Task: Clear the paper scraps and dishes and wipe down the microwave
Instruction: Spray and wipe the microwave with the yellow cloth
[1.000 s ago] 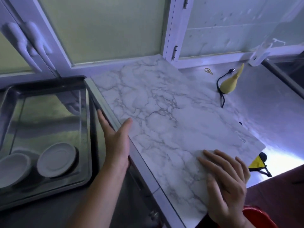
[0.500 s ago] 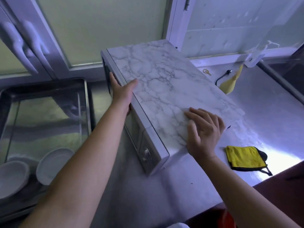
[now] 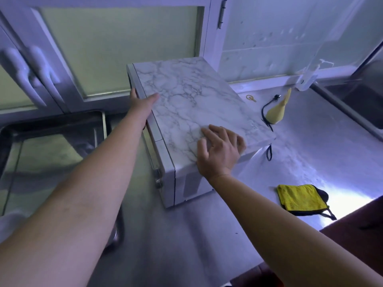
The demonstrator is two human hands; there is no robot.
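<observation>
The microwave (image 3: 192,100), wrapped in a white marble pattern, stands on the steel counter with its door facing left. My left hand (image 3: 143,104) rests on its front top edge, thumb on the top and fingers over the door side. My right hand (image 3: 219,150) lies spread on the near right part of the top. A folded yellow cloth (image 3: 300,199) lies on the counter to the right of the microwave, apart from both hands. No paper scraps show. A pale blur at the left edge could be a dish.
A steel sink basin (image 3: 51,154) lies at the left. White cabinet doors (image 3: 116,48) with handles rise behind. A yellow bottle (image 3: 277,112), a black plug and cord (image 3: 267,108) and a small gold clip (image 3: 250,98) lie behind the microwave on the right. A second sink (image 3: 364,96) sits far right.
My view has pulled back from the microwave, so it looks smaller and farther away. Both hands stay on its top and front edge. The plates in the sink have dropped out of view.
</observation>
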